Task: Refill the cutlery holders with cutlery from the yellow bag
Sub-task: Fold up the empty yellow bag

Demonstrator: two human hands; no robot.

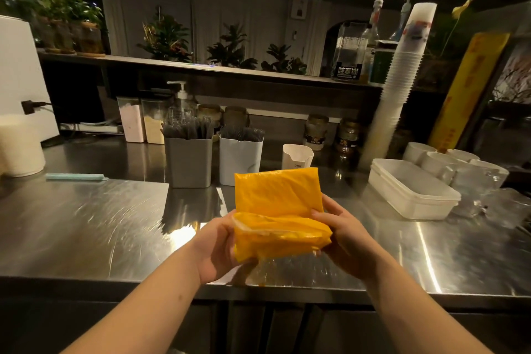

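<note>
Head view: yellow bag (277, 195) folded, glossy, crinkled.

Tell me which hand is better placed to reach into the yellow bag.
Probably left. The left hand grips the yellow bag at its pale, open-looking edge, and the grey holder and white holder stand toward that side; the right hand holds the other end.
</note>
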